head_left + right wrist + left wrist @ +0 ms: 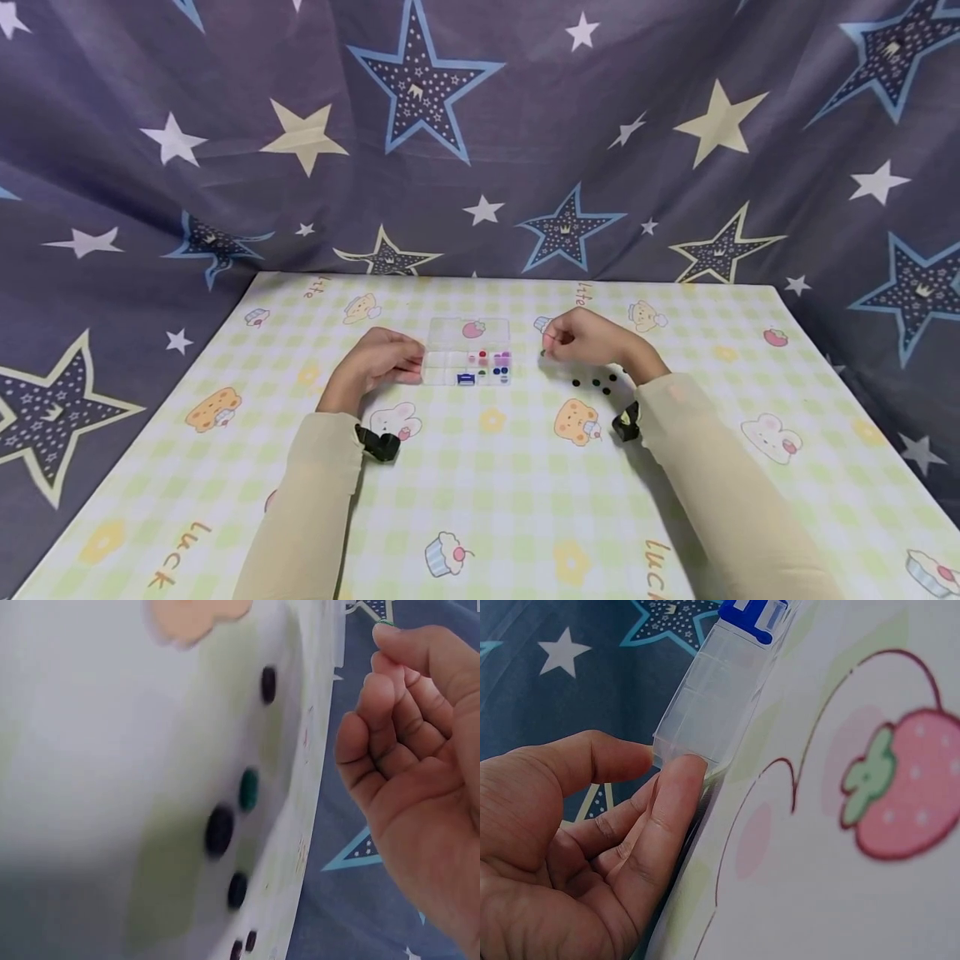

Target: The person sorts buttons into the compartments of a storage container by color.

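Observation:
A clear plastic compartment box (442, 367) lies on the table with its lid (450, 331) folded back. Red, pink, purple, blue and green beads sit in its right-hand compartments, and a blue piece (754, 616) is at its near side. My left hand (381, 364) pinches the box's left end between thumb and finger, as the left wrist view shows close up. To the right of the box, my right hand (592, 336) pinches a small green bead (385, 623) at the thumb tip, mostly hidden by the fingers. Several dark beads (597, 383) lie on the table below this hand.
A checked tablecloth (480, 467) with printed animals and cupcakes covers the table. Behind it hangs a dark curtain (525, 125) with stars. Each wrist carries a black strapped device, the left one (378, 444) close above the cloth. Among the loose beads is a green one (249, 789).

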A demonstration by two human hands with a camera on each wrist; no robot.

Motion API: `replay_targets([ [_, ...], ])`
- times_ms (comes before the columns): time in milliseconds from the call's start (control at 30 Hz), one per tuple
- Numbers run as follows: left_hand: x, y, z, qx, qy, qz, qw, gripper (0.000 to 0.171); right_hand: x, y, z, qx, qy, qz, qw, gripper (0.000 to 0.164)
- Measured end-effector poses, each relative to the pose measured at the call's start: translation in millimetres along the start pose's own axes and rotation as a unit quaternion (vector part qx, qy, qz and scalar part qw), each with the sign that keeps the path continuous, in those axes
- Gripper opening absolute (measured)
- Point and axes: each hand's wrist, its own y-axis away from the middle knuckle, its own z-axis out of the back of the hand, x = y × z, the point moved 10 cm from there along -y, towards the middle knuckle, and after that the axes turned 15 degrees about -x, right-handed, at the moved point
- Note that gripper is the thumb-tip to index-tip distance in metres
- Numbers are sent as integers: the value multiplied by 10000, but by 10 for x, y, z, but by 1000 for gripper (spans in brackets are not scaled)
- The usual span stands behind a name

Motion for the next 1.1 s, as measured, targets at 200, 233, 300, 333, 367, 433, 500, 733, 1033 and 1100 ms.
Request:
replay_targets([
  [200, -10, 4, -9, 51, 5, -11, 10000, 36, 127, -85, -54, -100, -152, 22, 9998, 11],
  [233, -7, 5, -10, 51, 11, -3, 10000, 36, 158, -98, -63, -132, -182, 39, 9997, 11],
  [300, -9, 11, -7, 49, 14, -3, 10000, 36, 217, -124, -91, -169, -287, 85, 9994, 11],
  [333, -9, 14, -3, 43, 11, -1, 10000, 35, 243, -141, -106, -182, -319, 112, 9993, 11],
  [367, -8, 14, -1, 41, 14, 6, 10000, 35, 268, -156, -124, -187, -349, 121, 9991, 12],
  [433, -7, 11, 4, 34, 17, 5, 10000, 35, 303, -189, -169, -163, -376, 133, 9991, 12],
  [500, -9, 9, 3, 46, 5, -8, 10000, 35, 324, -221, -216, -143, -332, 146, 9992, 12],
  [733, -13, 6, -4, 64, 6, -23, 10000, 35, 437, -292, -384, 52, -38, 318, 9995, 11],
  [1033, -22, 17, -5, 66, 35, -19, 10000, 35, 551, -368, -588, 334, 351, 327, 9983, 8],
  [1100, -21, 16, -5, 66, 45, -11, 10000, 36, 554, -379, -617, 371, 402, 315, 9980, 8],
])
